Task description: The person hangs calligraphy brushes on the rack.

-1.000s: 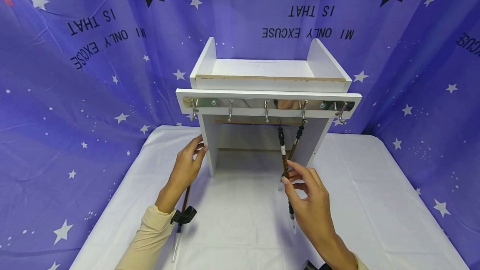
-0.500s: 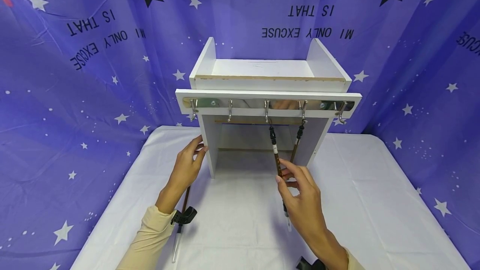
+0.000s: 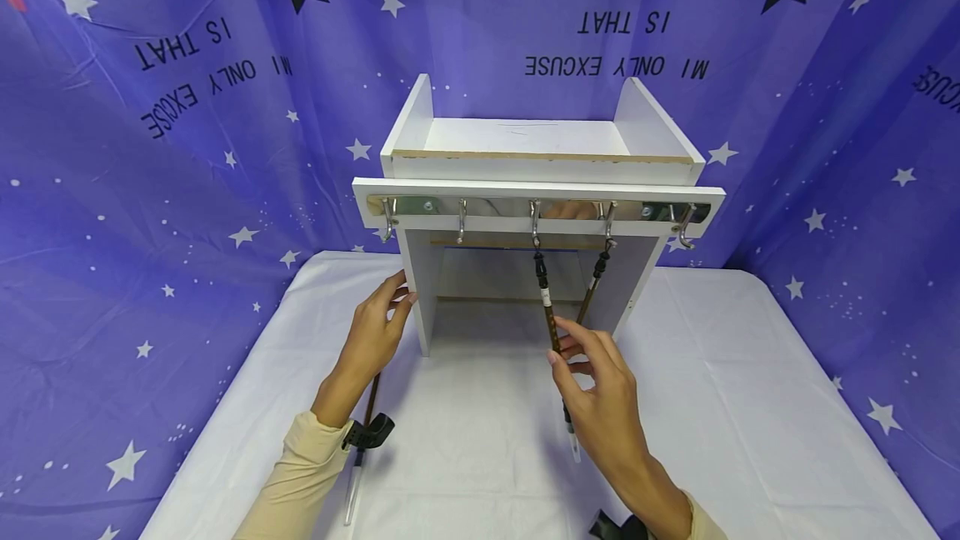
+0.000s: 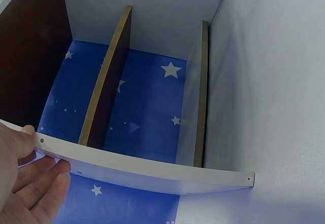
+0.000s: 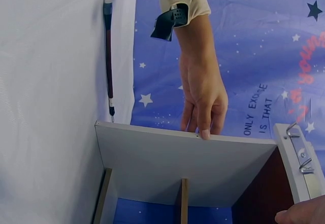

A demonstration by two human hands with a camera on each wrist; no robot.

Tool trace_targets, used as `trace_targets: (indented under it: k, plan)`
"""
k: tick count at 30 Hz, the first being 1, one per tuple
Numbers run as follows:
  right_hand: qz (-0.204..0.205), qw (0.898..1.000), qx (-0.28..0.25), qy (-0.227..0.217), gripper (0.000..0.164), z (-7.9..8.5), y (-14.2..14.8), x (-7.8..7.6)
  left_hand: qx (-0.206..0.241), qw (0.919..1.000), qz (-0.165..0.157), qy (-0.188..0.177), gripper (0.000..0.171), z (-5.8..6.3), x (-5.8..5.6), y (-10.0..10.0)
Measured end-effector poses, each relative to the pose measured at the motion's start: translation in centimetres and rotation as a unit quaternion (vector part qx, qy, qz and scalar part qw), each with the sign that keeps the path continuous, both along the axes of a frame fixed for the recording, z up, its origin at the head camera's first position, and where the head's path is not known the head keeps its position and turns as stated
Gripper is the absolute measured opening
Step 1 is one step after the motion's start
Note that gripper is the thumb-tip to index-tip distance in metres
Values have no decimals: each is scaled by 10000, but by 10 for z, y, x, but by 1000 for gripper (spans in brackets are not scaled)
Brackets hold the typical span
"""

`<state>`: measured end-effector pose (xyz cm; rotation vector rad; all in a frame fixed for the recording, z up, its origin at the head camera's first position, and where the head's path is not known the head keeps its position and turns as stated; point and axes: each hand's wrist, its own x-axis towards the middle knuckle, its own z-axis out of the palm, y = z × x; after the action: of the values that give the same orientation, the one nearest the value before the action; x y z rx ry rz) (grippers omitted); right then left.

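Note:
In the head view my right hand (image 3: 600,398) pinches the brown handle of a calligraphy brush (image 3: 550,323) between thumb and fingers. Its black top end points up, and its cord loop meets the tip of the middle hook (image 3: 535,223); whether the loop is fully around the hook is hard to tell. A second calligraphy brush (image 3: 596,273) hangs from the hook just to the right. My left hand (image 3: 367,340) grips the front edge of the white shelf's left side panel (image 4: 137,159), thumb on one face and fingers on the other.
Another calligraphy brush (image 3: 371,402) with a clear cap lies on the white tablecloth (image 3: 465,457), partly behind the left wrist. The white shelf (image 3: 502,169) carries a hook rail with further hooks on both sides. A purple starred curtain (image 3: 225,190) surrounds the table.
My right hand has moved left with its brush, bringing the loop from between two hooks to the middle hook. The left hand stays on the side panel.

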<state>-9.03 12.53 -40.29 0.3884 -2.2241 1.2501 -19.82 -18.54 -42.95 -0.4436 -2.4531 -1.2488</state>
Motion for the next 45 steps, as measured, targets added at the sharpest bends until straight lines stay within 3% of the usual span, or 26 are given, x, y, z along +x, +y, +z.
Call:
trace_targets:
  k: [24,45]
  plan:
    - [74,9999,-4,-152,48,-10,-8,-15,-6,10000,30,10,43,-1,0,-1]
    - [129,9994,-306,132,47,-31,-20,-43,-1,9999,-3,128,42,0,0,1]
